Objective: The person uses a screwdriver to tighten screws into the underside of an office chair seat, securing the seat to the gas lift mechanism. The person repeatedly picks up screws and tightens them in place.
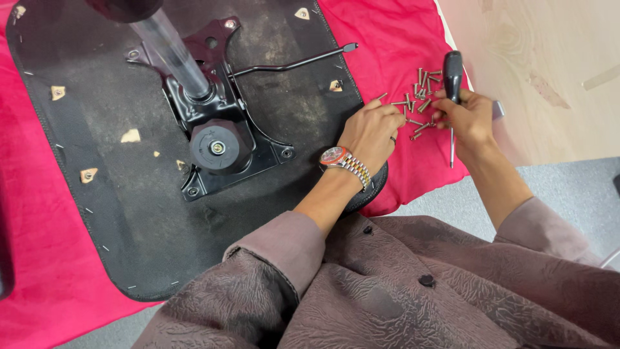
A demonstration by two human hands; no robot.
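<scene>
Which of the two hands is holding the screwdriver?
The right hand grips the black-handled screwdriver, shaft pointing down. The left hand, with the wristwatch, only reaches into the screws.

Single head view, looking steeply down, close over red cloth and upturned chair seat.

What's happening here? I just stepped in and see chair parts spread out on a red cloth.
A person has an upturned office chair seat lying on a red cloth, its black metal mechanism and gas cylinder facing up. Their right hand holds a black-handled screwdriver, tip down. Their left hand, with a wristwatch, reaches into a loose pile of screws beside the seat.
</scene>
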